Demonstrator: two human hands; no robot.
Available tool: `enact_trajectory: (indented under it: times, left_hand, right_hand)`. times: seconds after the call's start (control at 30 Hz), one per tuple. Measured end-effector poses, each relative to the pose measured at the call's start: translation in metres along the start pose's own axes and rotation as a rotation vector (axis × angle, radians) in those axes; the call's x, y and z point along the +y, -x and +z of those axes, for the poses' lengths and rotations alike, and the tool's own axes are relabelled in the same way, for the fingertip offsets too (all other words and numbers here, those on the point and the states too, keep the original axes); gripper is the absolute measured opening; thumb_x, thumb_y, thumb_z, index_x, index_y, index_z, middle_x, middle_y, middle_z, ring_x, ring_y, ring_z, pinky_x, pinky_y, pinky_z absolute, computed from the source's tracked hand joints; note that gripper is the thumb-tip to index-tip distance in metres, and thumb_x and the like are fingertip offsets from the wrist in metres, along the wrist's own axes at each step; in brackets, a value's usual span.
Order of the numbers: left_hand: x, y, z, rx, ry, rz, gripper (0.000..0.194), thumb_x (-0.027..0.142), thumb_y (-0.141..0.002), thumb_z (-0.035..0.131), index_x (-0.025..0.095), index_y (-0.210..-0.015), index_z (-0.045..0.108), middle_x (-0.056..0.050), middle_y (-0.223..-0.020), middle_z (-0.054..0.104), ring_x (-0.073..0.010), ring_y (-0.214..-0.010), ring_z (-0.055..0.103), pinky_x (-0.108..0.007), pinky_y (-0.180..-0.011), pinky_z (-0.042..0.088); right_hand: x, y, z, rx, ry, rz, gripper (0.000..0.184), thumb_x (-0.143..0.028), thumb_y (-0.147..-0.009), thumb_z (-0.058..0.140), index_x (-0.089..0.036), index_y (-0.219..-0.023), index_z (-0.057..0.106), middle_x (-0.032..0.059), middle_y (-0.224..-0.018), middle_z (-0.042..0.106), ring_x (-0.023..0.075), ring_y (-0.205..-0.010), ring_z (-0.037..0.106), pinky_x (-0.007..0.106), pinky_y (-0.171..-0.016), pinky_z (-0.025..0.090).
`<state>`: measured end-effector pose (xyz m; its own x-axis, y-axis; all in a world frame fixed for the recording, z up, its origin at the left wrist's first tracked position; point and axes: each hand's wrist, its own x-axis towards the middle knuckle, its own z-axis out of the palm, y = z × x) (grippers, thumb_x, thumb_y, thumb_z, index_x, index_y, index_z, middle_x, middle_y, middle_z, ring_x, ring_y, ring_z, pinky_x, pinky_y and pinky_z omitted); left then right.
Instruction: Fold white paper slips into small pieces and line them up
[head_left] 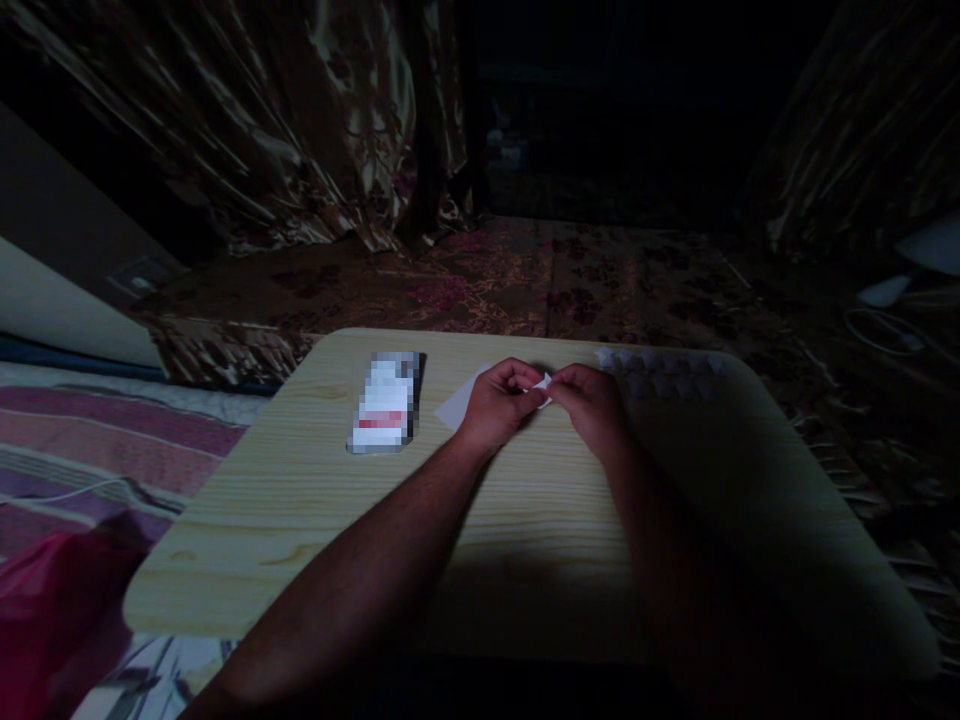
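Phone (pixel 384 405) near table's (pixel 247 520) left edge.

Head view only: looks forward and down over table (pixel 300 520) from close above; far background probably too dark to read.

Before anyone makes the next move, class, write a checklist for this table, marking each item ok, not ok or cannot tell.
1. Left hand has a grip on the small white piece: ok.
2. Right hand has a grip on it too: ok.
3. Creases on that piece are readable: cannot tell, fingers cover much of it.
4. White sheet lies free of the phone-like item: ok, there is a gap.
5. Small pale pieces stand clear of the right hand: cannot tell, the nearest look very close.
6. Table's right side is well lit: not ok, shadowed.
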<state>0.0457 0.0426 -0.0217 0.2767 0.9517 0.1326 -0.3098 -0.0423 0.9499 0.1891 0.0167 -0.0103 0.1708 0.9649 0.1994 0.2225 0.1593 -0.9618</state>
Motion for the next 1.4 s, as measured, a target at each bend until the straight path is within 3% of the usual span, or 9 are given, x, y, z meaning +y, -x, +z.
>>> enact_trajectory:
  times: [1.0,1.4]
  left_hand:
    - [-0.0001,-0.0008,0.0001,-0.033,0.031,0.001,0.031,0.020,-0.056,0.085,0.014,-0.077,0.063,-0.001,-0.071,0.068,-0.0095,-0.061,0.058,-0.023,-0.060,0.045]
    - [0.0013,0.0006,0.0005,-0.045,-0.003,-0.002,0.032,0.024,-0.056,0.085,0.014,-0.077,0.063,-0.001,-0.070,0.067,-0.0095,-0.060,0.058,-0.023,-0.060,0.046]
  right_hand:
    - [-0.0078,0.0010,-0.0022,-0.007,0.028,0.030,0.015,-0.032,-0.067,0.069,-0.017,-0.071,0.067,-0.0002,-0.062,0.064,0.0137,-0.059,0.055,0.024,-0.055,0.038]
    - [-0.0030,0.0003,-0.0012,0.009,0.048,-0.026,0.013,-0.030,-0.069,0.067,-0.018,-0.069,0.065,-0.0011,-0.061,0.062,0.0135,-0.059,0.054,0.025,-0.056,0.038]
